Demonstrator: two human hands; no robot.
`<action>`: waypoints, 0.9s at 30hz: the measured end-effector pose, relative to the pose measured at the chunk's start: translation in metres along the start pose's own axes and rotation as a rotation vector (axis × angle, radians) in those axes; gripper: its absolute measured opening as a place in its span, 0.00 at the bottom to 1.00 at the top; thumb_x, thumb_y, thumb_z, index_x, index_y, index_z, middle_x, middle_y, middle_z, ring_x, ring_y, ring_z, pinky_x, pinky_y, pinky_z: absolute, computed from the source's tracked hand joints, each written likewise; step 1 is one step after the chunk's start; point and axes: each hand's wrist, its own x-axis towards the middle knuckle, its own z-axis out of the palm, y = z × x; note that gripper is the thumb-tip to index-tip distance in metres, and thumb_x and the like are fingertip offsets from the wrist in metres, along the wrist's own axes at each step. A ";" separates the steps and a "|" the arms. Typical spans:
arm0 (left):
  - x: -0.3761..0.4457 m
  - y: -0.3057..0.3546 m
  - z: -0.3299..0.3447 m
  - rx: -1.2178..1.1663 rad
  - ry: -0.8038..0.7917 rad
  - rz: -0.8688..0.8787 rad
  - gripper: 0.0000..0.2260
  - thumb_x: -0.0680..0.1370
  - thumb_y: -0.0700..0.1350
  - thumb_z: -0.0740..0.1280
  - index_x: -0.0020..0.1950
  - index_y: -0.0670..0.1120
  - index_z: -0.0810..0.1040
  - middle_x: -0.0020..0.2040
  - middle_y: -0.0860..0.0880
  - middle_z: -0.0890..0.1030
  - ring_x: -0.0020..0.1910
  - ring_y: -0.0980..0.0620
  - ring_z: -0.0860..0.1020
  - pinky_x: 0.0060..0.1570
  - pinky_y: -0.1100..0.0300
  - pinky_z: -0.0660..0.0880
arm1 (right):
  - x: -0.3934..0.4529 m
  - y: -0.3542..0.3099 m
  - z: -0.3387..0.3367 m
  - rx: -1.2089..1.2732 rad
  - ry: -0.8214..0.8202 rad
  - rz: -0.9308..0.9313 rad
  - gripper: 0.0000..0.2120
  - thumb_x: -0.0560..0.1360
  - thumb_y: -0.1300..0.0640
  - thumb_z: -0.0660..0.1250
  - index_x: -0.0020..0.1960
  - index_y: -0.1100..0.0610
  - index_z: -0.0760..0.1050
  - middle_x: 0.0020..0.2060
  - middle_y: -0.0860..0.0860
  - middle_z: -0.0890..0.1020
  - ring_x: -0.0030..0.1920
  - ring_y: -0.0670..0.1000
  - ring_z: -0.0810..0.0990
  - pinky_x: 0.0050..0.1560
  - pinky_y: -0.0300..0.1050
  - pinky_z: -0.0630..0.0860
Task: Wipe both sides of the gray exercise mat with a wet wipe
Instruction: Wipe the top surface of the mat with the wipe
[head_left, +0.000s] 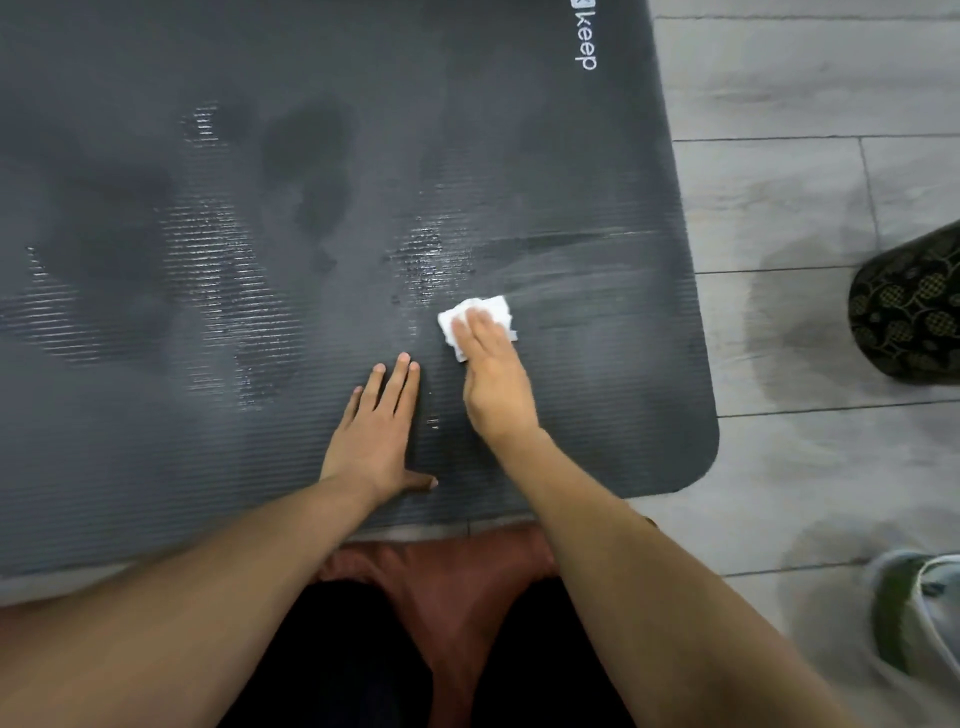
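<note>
So the gray mat (311, 156) is spread flat on a pale gray wood-look plank floor (810, 182), and it fills most of the view, running off the top and left of frame. Its right edge and rounded near-right corner are in plain sight, with a strip of bare floor beside them, and the near long edge sits just in front of the person's knees. Off to the right there's a dark patterned slipper (909, 306) near the mat's edge, and a green-and-white shoe (919, 613) lower down, both on the floor and apart from the mat. The mat surface is ribbed, with shiny wet streaks and darker damp patches across the middle, plus a white "keep" logo (586, 36) near the far right corner. The left hand (382, 431) lies flat on the mat, fingers straight and spread, holding nothing. The right hand (493, 374) has straight fingers pressing a crumpled white wet wipe (491, 309) down onto the mat, right of the wet patches and just past the left hand's fingertips.
</note>
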 end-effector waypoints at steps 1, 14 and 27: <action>-0.001 -0.002 0.002 -0.005 0.010 0.001 0.66 0.65 0.69 0.76 0.82 0.46 0.31 0.82 0.50 0.30 0.82 0.46 0.36 0.81 0.48 0.43 | -0.005 -0.007 0.006 -0.007 -0.062 -0.071 0.25 0.77 0.68 0.53 0.74 0.61 0.66 0.74 0.57 0.65 0.76 0.55 0.59 0.77 0.50 0.55; 0.009 0.005 0.009 0.077 -0.048 -0.040 0.67 0.68 0.71 0.73 0.78 0.45 0.24 0.79 0.48 0.25 0.81 0.43 0.32 0.81 0.47 0.41 | 0.001 0.077 -0.075 0.002 0.435 0.594 0.24 0.78 0.67 0.54 0.72 0.52 0.70 0.74 0.49 0.66 0.73 0.53 0.66 0.73 0.51 0.62; 0.010 0.009 0.008 0.082 -0.084 -0.051 0.67 0.68 0.69 0.74 0.77 0.44 0.22 0.76 0.47 0.21 0.80 0.41 0.30 0.80 0.45 0.39 | 0.025 0.110 -0.093 -0.026 0.261 0.271 0.23 0.79 0.65 0.55 0.71 0.52 0.71 0.73 0.49 0.68 0.74 0.48 0.64 0.75 0.45 0.59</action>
